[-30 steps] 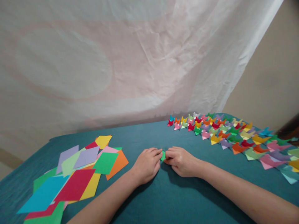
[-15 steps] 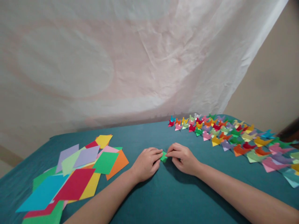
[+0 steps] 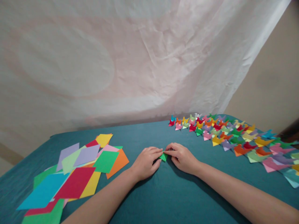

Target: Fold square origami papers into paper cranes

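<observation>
A small piece of folded green paper [image 3: 163, 157] lies on the teal tablecloth between my two hands. My left hand [image 3: 147, 162] rests at its left side, with fingertips closed against the paper's edge. From the right, my right hand [image 3: 180, 158] presses the paper's upper part with its fingertips, the other fingers curled in. Parts of the paper are hidden under the fingertips of both hands.
Loose coloured paper squares [image 3: 76, 183] lie spread and overlapping on the left. Rows of small folded paper birds [image 3: 217, 141] in many colours stand on the right. A pale cloth [image 3: 130, 62] hangs behind the table.
My right fingertips have shifted slightly left and up onto the green paper's top. More of its lower part shows now. My left hand has barely moved.
</observation>
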`<state>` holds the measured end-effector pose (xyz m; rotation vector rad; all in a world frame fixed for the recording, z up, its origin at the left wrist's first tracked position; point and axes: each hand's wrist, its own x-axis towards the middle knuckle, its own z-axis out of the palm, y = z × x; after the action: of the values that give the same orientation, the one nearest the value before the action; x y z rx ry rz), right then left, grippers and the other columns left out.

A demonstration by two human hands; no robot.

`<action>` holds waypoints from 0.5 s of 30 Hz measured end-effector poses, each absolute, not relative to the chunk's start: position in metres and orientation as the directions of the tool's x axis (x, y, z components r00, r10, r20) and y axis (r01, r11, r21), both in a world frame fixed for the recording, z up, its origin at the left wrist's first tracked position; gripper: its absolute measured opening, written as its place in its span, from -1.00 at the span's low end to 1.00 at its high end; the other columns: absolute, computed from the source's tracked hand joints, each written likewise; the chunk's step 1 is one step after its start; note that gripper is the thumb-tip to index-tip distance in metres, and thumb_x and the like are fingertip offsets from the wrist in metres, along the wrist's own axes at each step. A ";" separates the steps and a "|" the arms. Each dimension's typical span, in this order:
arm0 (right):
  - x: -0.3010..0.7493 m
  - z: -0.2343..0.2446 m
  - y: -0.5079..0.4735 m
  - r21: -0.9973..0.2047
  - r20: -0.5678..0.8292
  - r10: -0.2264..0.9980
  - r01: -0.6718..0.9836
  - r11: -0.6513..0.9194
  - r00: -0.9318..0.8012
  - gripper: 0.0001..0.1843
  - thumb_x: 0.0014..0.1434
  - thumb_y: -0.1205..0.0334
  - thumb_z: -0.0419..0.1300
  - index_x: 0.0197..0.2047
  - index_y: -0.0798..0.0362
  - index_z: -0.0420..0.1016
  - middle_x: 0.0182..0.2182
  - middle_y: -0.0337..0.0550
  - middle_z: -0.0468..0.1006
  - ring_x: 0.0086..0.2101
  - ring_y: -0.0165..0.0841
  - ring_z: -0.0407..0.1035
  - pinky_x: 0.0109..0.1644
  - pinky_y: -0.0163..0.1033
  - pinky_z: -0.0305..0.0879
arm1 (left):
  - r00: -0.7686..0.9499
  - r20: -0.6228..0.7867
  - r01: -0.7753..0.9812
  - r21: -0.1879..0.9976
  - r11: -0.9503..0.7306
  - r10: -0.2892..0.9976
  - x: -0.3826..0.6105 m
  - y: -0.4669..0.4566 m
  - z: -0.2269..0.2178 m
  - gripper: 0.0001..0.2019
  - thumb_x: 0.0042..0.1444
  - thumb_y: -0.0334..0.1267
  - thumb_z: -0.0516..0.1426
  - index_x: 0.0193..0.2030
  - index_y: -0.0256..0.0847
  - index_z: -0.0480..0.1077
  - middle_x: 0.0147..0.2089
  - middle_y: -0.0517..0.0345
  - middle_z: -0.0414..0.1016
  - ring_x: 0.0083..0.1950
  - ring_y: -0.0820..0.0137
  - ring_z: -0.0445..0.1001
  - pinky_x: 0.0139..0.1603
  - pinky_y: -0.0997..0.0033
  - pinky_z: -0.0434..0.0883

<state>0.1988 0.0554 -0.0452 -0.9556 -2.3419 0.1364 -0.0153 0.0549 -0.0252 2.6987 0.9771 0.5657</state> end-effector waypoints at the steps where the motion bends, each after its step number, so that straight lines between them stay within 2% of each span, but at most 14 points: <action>1: 0.199 -0.045 0.055 -0.299 0.486 0.666 0.608 0.736 -0.567 -0.58 0.04 0.57 0.02 -0.12 0.05 0.50 -0.22 -0.08 0.45 -0.20 -0.30 0.30 -0.10 -0.17 0.28 | 0.705 0.282 0.567 0.328 -0.756 0.651 -0.015 0.055 -0.025 -0.63 0.17 -0.33 0.02 0.13 -0.16 0.29 0.15 0.10 0.36 0.14 0.26 0.28 0.14 0.17 0.22; 10: 0.194 -0.035 0.052 -0.123 0.409 0.652 0.669 0.733 -0.638 -0.66 0.04 0.54 0.06 -0.18 0.06 0.52 -0.24 -0.09 0.46 -0.24 -0.29 0.29 -0.15 -0.19 0.26 | 0.681 0.298 0.580 0.337 -0.742 0.668 -0.014 0.053 -0.026 -0.63 0.12 -0.30 0.07 0.10 -0.16 0.31 0.13 0.07 0.36 0.12 0.25 0.29 0.13 0.18 0.22; 15: 0.193 -0.033 0.048 -0.128 0.419 0.666 0.686 0.717 -0.617 -0.67 0.05 0.51 0.08 -0.14 0.07 0.50 -0.21 -0.08 0.46 -0.22 -0.29 0.29 -0.12 -0.18 0.25 | 0.601 0.326 0.641 0.348 -0.684 0.730 -0.014 0.052 -0.022 -0.65 0.07 -0.20 0.14 0.03 -0.15 0.35 0.00 0.06 0.41 0.03 0.23 0.32 0.04 0.20 0.28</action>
<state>0.1927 0.0478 -0.0332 -1.0373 -2.4812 -0.0613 -0.0138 0.0520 -0.0216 2.6326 1.1404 0.6676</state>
